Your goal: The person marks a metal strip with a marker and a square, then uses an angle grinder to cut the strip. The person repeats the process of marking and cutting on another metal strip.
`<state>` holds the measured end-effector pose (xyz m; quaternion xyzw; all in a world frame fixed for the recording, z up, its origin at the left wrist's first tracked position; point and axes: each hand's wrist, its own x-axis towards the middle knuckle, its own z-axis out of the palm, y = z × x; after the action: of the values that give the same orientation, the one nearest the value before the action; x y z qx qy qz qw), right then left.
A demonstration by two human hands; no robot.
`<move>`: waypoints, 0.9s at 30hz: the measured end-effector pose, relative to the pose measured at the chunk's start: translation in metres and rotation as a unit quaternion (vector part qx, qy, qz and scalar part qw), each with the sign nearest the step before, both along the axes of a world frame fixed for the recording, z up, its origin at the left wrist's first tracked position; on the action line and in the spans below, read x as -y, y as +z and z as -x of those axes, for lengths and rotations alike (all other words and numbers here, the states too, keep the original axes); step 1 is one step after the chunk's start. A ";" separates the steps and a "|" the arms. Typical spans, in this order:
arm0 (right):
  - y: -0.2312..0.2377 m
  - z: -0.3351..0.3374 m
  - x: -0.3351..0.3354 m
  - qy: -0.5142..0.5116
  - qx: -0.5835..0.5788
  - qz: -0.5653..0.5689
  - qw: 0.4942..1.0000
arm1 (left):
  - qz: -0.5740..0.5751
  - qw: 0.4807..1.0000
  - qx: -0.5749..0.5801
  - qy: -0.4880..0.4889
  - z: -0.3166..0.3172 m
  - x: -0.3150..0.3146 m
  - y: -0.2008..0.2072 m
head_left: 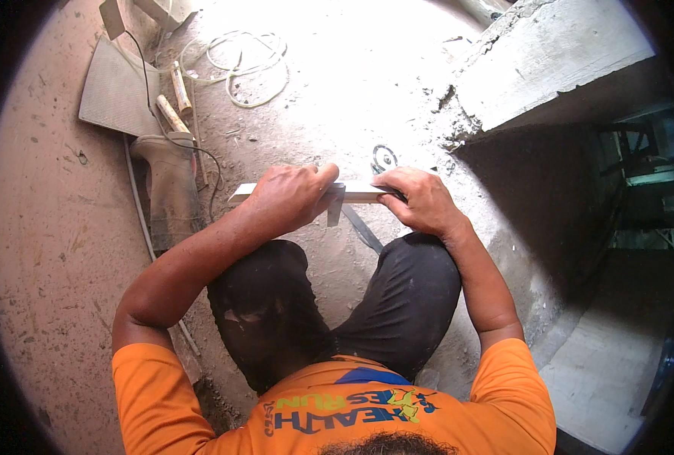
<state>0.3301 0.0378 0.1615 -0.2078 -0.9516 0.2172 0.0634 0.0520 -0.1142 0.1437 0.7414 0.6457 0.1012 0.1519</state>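
A long, narrow white strip [362,196] lies crosswise in front of my knees, held up between my two hands. My left hand [291,196] is closed around its left part, and the strip's slanted end sticks out beyond the wrist. Against the strip, by the left fingers, sits a flat grey metal piece [336,206] that hangs down like the arm of a square. My right hand [422,199] pinches at the strip's right end; something dark shows between thumb and fingers, too small to name.
Beyond the right hand lies a round black-rimmed object [384,158]. A dark flat bar [363,230] rests between my knees. At left are a rubber boot [171,182], a grey panel [117,87], rollers [171,114] and coiled pale hose [257,72]. A concrete ledge [557,64] stands right.
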 end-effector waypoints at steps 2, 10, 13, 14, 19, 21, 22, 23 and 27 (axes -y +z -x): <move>-0.001 -0.001 0.000 -0.002 0.004 0.004 1.000 | 0.000 1.000 -0.004 -0.003 0.000 0.001 0.000; -0.003 -0.001 -0.001 0.001 -0.010 0.005 1.000 | 0.008 1.000 0.012 -0.006 0.001 0.002 0.001; -0.003 -0.001 -0.001 -0.002 -0.002 0.007 1.000 | 0.006 1.000 0.018 -0.008 0.001 0.002 0.000; -0.003 -0.001 -0.001 -0.004 0.002 0.007 1.000 | 0.005 1.000 0.018 -0.009 0.002 0.002 -0.001; -0.005 0.000 -0.001 -0.010 0.009 0.004 1.000 | -0.001 1.000 0.020 -0.010 0.003 0.003 -0.001; -0.005 0.000 -0.001 -0.011 0.013 0.002 1.000 | 0.004 1.000 0.018 -0.008 0.002 0.003 0.000; -0.005 0.000 -0.001 -0.012 0.014 0.001 1.000 | 0.008 1.000 0.017 -0.007 0.002 0.002 0.000; -0.005 0.001 -0.001 -0.015 0.020 0.002 1.000 | 0.012 1.000 0.017 -0.005 0.002 0.002 0.000; -0.003 0.002 -0.001 0.003 0.000 -0.008 1.000 | 0.004 1.000 0.008 -0.004 0.001 0.002 0.000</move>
<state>0.3277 0.0384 0.1583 -0.2046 -0.9539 0.2097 0.0647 0.0506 -0.1158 0.1433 0.7424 0.6422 0.1041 0.1598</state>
